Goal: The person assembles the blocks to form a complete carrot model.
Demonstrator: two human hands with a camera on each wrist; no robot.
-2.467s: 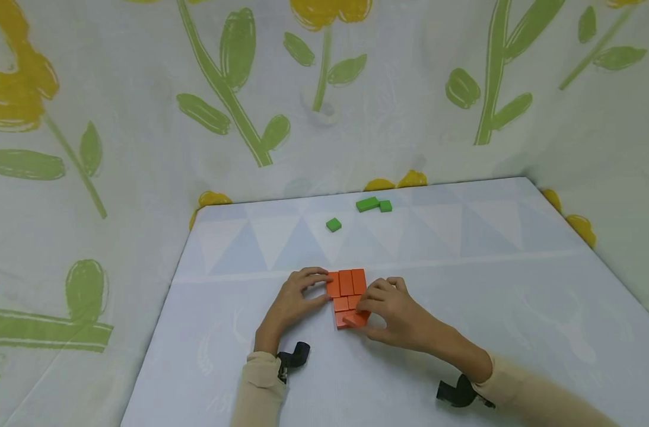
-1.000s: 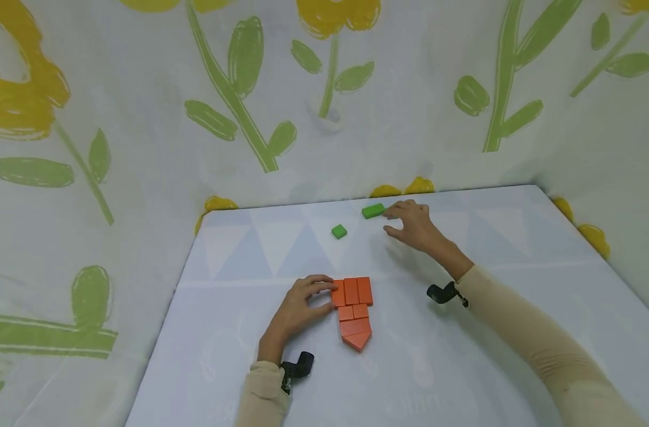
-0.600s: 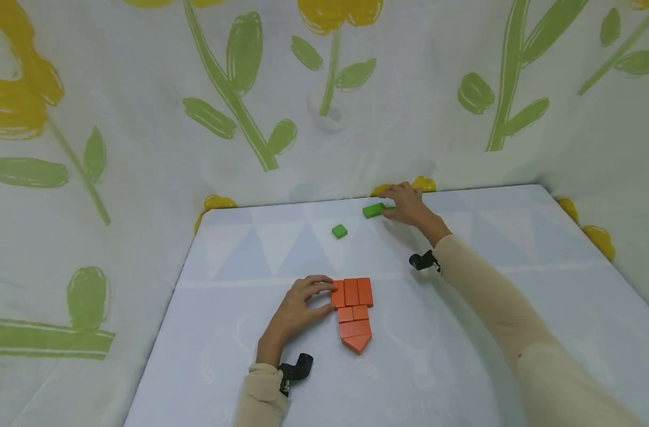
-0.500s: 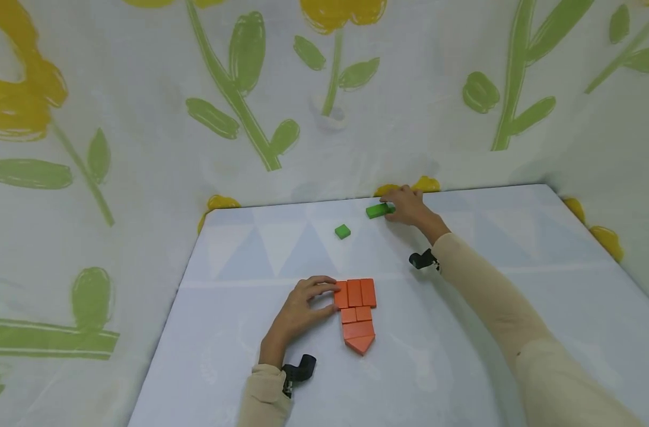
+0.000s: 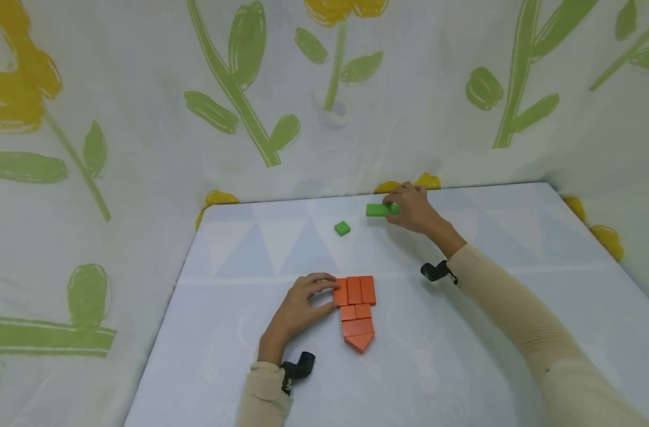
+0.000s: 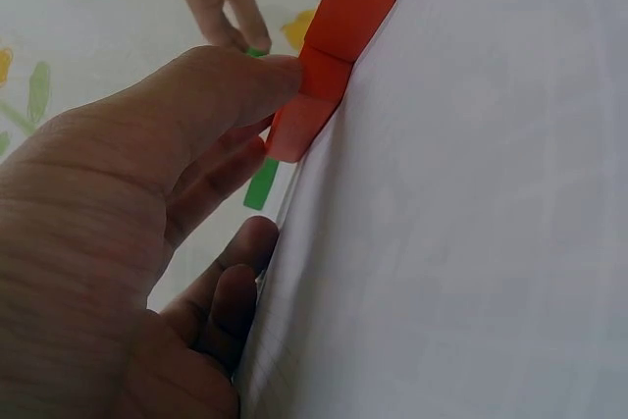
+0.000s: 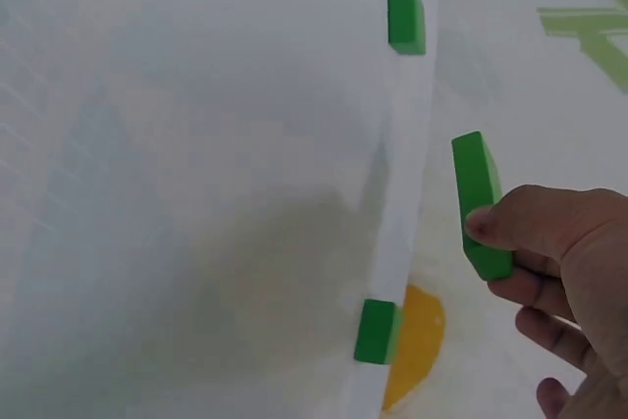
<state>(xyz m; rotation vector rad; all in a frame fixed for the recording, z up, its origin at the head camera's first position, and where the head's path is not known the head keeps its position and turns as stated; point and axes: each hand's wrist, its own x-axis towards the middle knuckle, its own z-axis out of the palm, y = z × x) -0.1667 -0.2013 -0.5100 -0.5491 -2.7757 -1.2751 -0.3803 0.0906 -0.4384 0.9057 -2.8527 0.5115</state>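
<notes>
Several orange-red blocks lie edge to edge on the table, with three upright oblongs (image 5: 354,290) in the top row and a pointed triangular block (image 5: 360,342) at the bottom. My left hand (image 5: 298,311) holds the leftmost oblong block (image 5: 340,295) between thumb and fingers. In the left wrist view its thumb (image 6: 235,85) presses against the red blocks. At the far edge my right hand (image 5: 415,209) pinches a long green block (image 7: 477,203), raised off the table, with the thumb on its face. A small green block (image 7: 378,331) lies near that hand.
Another small green block (image 5: 342,228) lies left of the right hand, between the red blocks and the far edge. A flower-patterned cloth wall (image 5: 410,118) rises behind the table (image 5: 463,356). Each wrist wears a black camera (image 5: 299,366).
The right hand left the red blocks, where the triangular block now sits at the bottom, reached to the far edge and lifted the long green block. The left hand stayed at the leftmost red block.
</notes>
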